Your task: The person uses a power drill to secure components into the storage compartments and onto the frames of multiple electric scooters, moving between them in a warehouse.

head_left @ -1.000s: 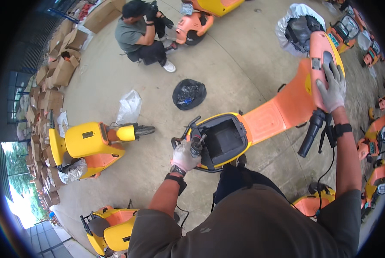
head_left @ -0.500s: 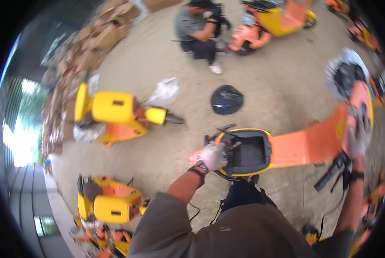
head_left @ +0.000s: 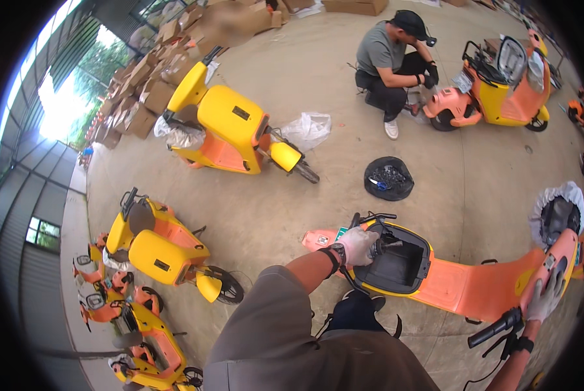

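Observation:
An orange and yellow scooter (head_left: 464,277) stands in front of me, its open storage bin (head_left: 399,264) bare where the seat would be. My left hand (head_left: 359,246), in a pale glove, is closed at the bin's left rim. A dark, partly hidden tool-like object (head_left: 389,244) juts from beside its fingers over the bin; its kind is unclear. My right hand (head_left: 544,296), also gloved, lies with fingers stretched flat on the orange front panel (head_left: 552,260). Just left of that hand is the black handlebar grip (head_left: 494,328), with a brake lever and cable.
A black plastic bag (head_left: 388,177) of small dark parts lies beyond the bin. Another person (head_left: 396,68) crouches by a scooter (head_left: 500,91) at the far right. More yellow scooters (head_left: 230,127) stand on the left. Cardboard boxes (head_left: 155,91) are heaped behind them.
My view has swung, so the scooters, bag and crouching person appear shifted right, with more of the left side showing. Both my hands remain at the same places on the scooter.

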Motion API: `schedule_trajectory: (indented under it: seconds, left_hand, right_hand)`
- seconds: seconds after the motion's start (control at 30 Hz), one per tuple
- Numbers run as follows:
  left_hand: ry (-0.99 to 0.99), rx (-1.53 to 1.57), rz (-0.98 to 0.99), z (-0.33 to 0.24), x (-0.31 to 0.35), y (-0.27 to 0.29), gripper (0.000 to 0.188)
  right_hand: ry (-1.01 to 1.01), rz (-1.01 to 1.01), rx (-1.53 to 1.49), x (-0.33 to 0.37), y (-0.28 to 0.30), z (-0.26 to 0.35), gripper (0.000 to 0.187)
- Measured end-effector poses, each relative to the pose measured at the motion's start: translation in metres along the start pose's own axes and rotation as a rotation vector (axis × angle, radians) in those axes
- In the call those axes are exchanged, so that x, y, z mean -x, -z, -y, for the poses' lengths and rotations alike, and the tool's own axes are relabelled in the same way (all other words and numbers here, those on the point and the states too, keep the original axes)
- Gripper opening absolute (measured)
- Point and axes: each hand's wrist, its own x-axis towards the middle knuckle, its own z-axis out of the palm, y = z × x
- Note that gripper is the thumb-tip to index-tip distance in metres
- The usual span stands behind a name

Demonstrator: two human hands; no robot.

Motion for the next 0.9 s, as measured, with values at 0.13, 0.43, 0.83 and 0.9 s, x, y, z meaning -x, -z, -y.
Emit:
schedule_trajectory:
  seconds: [0.13,0.43,0.83,0.9]
  left_hand:
    - [-0.004,-0.009,-0.012,-0.008,0.000,0.005,0.050]
    - [0.034,0.015,-0.001,0.004,0.004,-0.011,0.045]
    - [-0.021,-0.062,-0.067,0.001,-0.001,-0.005,0.058]
    - [-0.047,-0.076,-0.109,-0.006,-0.003,0.001,0.052]
  right_hand:
    - [0.005,-0.008,-0.006,-0.004,-0.004,-0.006,0.056]
    - [-0.124,0.140,-0.026,-0.011,0.053,0.047,0.058]
    - [-0.045,0.016,-0.031,-0.005,0.043,0.029,0.057]
    - [-0.021,-0.025,-0.049,-0.010,0.045,0.029,0.057]
